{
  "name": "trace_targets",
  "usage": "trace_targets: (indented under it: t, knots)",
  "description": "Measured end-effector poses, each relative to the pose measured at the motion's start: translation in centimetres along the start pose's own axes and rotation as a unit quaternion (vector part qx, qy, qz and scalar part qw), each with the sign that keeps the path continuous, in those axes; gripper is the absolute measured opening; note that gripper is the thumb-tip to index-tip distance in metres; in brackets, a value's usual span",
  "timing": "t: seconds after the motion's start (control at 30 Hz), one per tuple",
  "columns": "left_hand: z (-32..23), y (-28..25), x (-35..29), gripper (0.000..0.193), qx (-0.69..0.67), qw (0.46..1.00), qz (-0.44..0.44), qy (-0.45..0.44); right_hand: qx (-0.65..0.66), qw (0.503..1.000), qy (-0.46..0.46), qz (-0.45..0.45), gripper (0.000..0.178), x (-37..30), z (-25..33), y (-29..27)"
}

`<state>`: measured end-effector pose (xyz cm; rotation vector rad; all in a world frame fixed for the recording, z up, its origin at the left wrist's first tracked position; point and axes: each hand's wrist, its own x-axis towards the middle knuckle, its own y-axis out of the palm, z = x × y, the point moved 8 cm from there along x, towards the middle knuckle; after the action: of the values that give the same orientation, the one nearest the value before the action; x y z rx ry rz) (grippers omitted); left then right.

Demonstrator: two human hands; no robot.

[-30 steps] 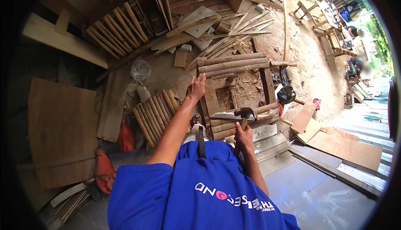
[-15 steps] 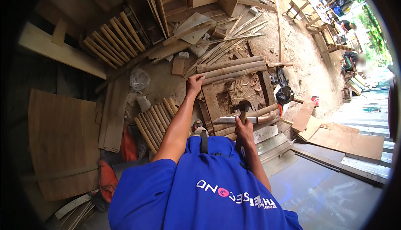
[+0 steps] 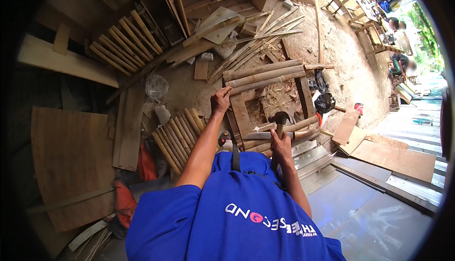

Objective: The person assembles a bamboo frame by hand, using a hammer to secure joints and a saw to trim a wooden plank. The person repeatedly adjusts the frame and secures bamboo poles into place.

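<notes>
A wooden frame (image 3: pixel 306 95) with split bamboo slats (image 3: pixel 265 78) across its far and near sides lies on the ground before me. At the left end of the far slats, my left hand (image 3: pixel 220 100) is closed in a pinch, fingertips against the bamboo. Whatever is between them is too small to make out. My right hand (image 3: pixel 281 146) grips a claw hammer (image 3: pixel 280 119) by its handle, head up, over the near side. A large knife (image 3: pixel 265 136) with a wooden handle lies across the near slats, partly behind the hammer and right hand.
Left of the frame lies a bamboo-slatted panel (image 3: pixel 177 137); another slatted piece (image 3: pixel 125 45) stands farther back. Loose wood strips (image 3: pixel 265 43) litter the ground beyond. Boards (image 3: pixel 393 159) and grey sheets (image 3: pixel 360 209) lie right. People (image 3: pixel 403 64) sit far right.
The hammer in my right hand has shifted slightly, its head a little higher and farther right. My left hand keeps its place at the slats' end. The view has moved a little.
</notes>
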<state>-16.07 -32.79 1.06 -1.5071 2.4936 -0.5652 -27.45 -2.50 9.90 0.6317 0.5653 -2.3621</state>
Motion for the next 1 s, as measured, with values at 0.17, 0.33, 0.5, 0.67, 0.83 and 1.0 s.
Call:
trace_targets:
  t: [0.17, 0.33, 0.5, 0.67, 0.83, 1.0]
  knots:
    - [0.1, 0.4, -0.3, 0.02, 0.035, 0.999, -0.006, 0.035, -0.006, 1.0, 0.006, 0.008, 0.03, -0.1, 0.8, 1.1]
    - [0.6, 0.8, -0.3, 0.021, 0.042, 0.998, 0.006, 0.056, -0.029, 0.999, 0.009, 0.035, 0.03, 0.4, 0.9, 1.9]
    - [0.3, 0.8, -0.7, 0.021, 0.06, 0.996, -0.002, 0.072, -0.103, 0.989, -0.095, 0.043, 0.03, 1.8, 3.0, 4.9]
    - [-0.5, 0.5, -0.9, 0.02, 0.069, 0.994, -0.036, 0.077, -0.186, 0.96, -0.21, 0.024, 0.032, 4.4, 6.6, 10.4]
    - [-0.6, 0.2, -0.7, 0.02, 0.041, 0.997, -0.044, 0.053, -0.211, 0.952, -0.218, 0.041, 0.033, 6.4, 8.0, 13.6]
    - [-1.1, 0.0, -0.9, 0.019, 0.037, 0.994, -0.055, 0.086, -0.217, 0.93, -0.293, 0.053, 0.025, 6.6, 8.7, 14.6]
